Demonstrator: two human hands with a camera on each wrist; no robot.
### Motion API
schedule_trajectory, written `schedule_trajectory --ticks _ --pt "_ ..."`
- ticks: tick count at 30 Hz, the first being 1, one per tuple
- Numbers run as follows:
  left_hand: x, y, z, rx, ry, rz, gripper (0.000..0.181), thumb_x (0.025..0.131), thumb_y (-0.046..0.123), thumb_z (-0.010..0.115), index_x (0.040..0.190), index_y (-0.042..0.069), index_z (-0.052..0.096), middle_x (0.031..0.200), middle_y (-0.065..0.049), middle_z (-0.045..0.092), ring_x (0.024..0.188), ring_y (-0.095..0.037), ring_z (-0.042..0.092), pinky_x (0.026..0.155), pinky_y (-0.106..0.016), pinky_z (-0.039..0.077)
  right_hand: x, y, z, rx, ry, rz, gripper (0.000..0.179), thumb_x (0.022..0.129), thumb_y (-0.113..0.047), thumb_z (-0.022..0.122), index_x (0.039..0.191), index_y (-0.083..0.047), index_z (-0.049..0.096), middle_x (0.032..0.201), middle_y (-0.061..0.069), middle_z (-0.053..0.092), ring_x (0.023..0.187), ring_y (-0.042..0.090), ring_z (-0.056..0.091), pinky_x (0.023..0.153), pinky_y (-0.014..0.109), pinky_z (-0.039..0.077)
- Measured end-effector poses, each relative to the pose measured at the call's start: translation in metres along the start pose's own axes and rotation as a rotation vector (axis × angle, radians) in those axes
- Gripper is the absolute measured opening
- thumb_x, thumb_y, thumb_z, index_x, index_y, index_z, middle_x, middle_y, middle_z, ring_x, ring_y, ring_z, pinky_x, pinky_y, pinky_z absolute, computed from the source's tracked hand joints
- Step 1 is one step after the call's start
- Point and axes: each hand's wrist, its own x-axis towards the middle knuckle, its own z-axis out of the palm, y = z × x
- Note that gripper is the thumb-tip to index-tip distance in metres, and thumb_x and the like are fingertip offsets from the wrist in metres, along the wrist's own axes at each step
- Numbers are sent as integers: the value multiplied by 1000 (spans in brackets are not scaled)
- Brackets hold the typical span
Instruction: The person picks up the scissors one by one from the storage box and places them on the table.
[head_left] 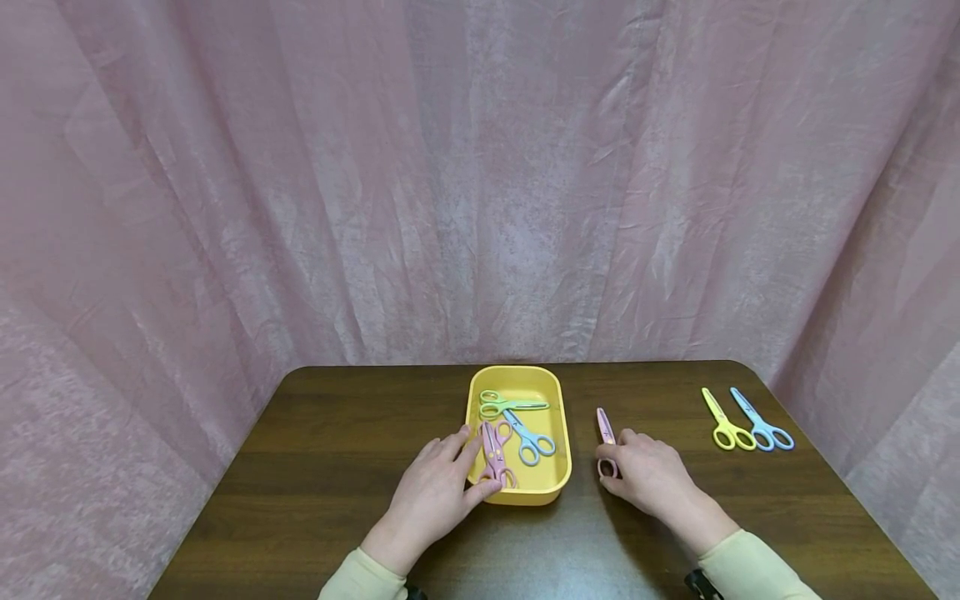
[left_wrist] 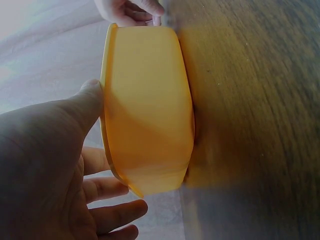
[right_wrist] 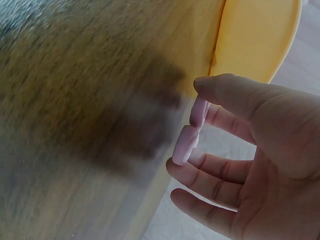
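Note:
A yellow tray (head_left: 566,454) stands mid-table with scissors inside: a green pair (head_left: 495,408), a blue pair (head_left: 531,437) and pink scissors (head_left: 492,450) with handle loops at both ends. My left hand (head_left: 437,490) rests at the tray's near left corner. Its thumb touches the rim in the left wrist view, the other fingers extended loosely along the side. Right of the tray, my right hand (head_left: 648,472) pinches another pink pair of scissors (head_left: 605,425) by the handles, blades pointing away. The right wrist view shows their handle (right_wrist: 186,145) between thumb and fingertips.
Yellow scissors (head_left: 727,433) and blue scissors (head_left: 763,429) lie side by side at the table's right, handles toward me. A pink curtain (head_left: 480,183) hangs behind the dark wooden table (head_left: 337,442).

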Motion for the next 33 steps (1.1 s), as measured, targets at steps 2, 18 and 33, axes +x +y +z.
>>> schedule_trajectory --ticks 2,18,33 --pt "0 0 0 0 3 1 72 103 57 73 149 2 68 149 -22 64 132 -41 66 117 -52 49 0 0 1 -3 -2 0 24 80 -20 93 90 -28 73 80 -4 52 66 20 53 54 41 47" --pt "0 0 -1 4 -37 -11 75 103 61 70 151 3 67 152 -21 62 135 -40 64 119 -54 47 -3 1 4 8 10 3 25 81 -20 94 97 -28 76 82 -5 54 69 19 55 56 41 49" --pt "0 0 0 -6 -44 -21 75 104 61 70 152 4 66 153 -21 62 134 -41 64 119 -55 47 -14 -5 3 1 -39 68 33 87 -24 94 118 -23 82 100 -1 66 86 25 64 64 44 55"
